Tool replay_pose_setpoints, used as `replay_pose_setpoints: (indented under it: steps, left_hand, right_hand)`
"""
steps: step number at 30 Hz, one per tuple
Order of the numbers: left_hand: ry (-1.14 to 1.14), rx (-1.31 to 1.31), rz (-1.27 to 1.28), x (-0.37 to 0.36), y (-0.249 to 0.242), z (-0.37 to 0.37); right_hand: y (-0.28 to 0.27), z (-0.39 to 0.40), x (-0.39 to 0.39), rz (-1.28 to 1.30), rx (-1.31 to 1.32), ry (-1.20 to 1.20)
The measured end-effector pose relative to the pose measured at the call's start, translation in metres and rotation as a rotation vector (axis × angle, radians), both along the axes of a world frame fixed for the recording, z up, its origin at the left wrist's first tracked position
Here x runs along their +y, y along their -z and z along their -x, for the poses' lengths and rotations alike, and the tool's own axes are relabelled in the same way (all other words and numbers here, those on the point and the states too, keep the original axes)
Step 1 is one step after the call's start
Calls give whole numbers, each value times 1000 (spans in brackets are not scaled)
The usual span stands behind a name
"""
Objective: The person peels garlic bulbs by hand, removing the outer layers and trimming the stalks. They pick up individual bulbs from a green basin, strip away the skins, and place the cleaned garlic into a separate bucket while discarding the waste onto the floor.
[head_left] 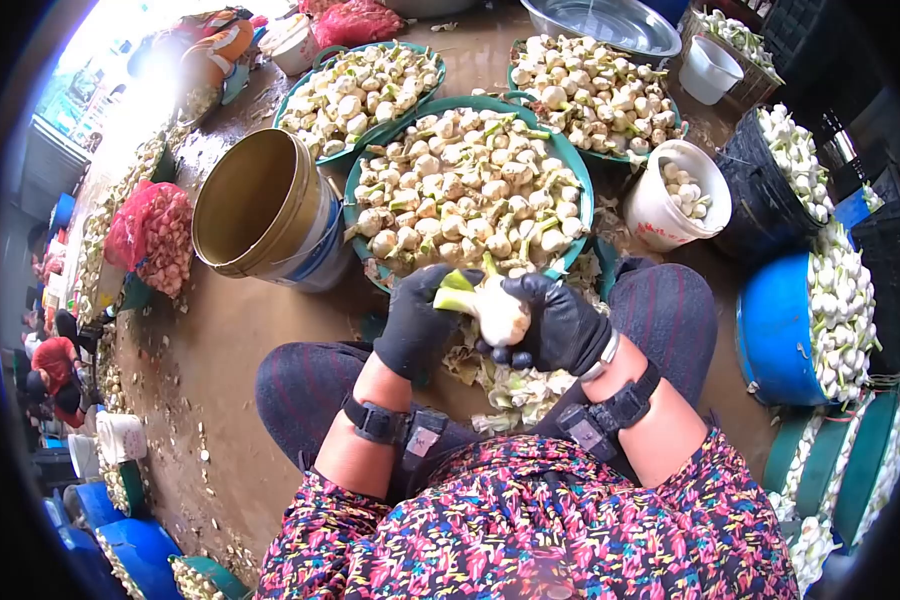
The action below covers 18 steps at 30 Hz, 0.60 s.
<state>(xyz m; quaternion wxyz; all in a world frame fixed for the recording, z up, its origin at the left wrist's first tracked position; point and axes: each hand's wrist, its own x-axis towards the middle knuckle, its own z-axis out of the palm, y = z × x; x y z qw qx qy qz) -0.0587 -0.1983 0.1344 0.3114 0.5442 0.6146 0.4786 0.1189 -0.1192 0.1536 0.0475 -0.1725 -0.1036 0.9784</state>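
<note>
A white garlic bulb (pixel 502 312) with a short green stalk is held up between my gloved hands, over my lap. The black-gloved fingers of my right hand (pixel 562 325) wrap round the bulb from the right and below. On the other side, my left hand (pixel 417 318), also in a black glove, is closed at the green stalk end (pixel 457 295); its fingertips are partly hidden. Just beyond both hands stands a green tub (pixel 582 215) heaped with garlic bulbs (pixel 470 185). Peeled leaves and skins (pixel 525 392) lie between my legs, beneath the bulb.
A large bucket (pixel 245 205) stands left of the tub, and a white bucket (pixel 660 235) with some bulbs stands right. Two more full tubs lie behind. At right are a black container (pixel 760 190) and a blue drum (pixel 775 330) of garlic. A red net sack (pixel 155 235) sits left.
</note>
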Motion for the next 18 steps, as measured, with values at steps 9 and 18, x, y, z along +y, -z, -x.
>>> replay_pose_setpoints:
  steps: [9, 18]
  left_hand:
    - [-16, -1089, 197, -10, -15, -4]
    - [-190, -989, 70, -3, -34, -4]
  right_hand:
    - [18, -5, 13, -85, 45, 109]
    - [-11, 13, 1, -1280, -440, 408]
